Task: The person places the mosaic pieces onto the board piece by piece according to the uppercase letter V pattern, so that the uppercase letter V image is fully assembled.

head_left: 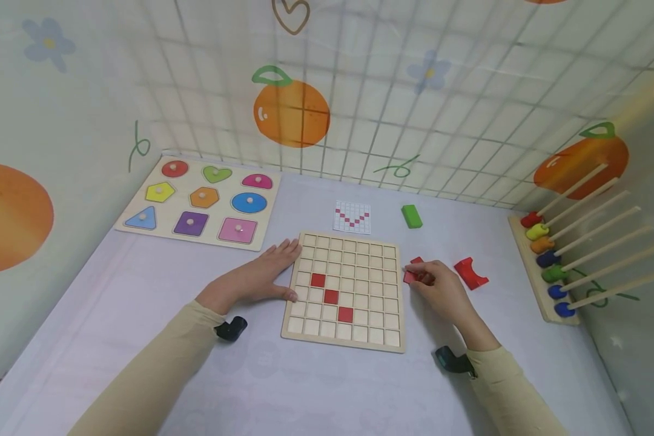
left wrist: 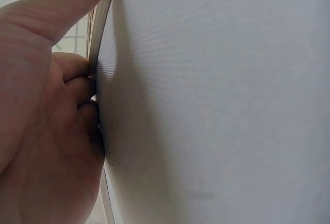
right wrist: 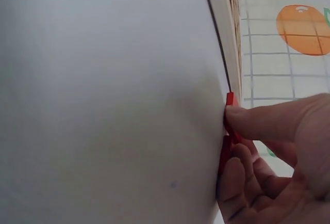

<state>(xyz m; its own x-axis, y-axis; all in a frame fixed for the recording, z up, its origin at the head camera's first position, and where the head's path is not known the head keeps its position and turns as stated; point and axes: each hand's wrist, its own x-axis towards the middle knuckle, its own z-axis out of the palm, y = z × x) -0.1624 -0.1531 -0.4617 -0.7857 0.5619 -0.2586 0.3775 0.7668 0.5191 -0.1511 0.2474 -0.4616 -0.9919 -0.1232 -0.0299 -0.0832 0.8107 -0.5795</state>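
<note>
A wooden grid board [head_left: 340,346] lies on the table, with three red square tiles [head_left: 331,297] set in its cells along a slanting line. My left hand [head_left: 258,272] rests flat at the board's left edge, thumb and fingertips touching the rim. Just off the right edge, my right hand [head_left: 441,287] pinches a red tile [head_left: 409,277] between thumb and fingers. In the right wrist view the thumb presses on that tile [right wrist: 230,100], and another red piece [right wrist: 225,154] lies under the curled fingers. Behind the board is a pattern card [head_left: 352,217] with a red V of squares.
A shape puzzle [head_left: 212,236] with knobbed pieces stands back left. A green block [head_left: 412,216] lies behind the board, and a red arched block [head_left: 471,274] right of my right hand. At far right, a peg rack [head_left: 545,303] holds upright rods.
</note>
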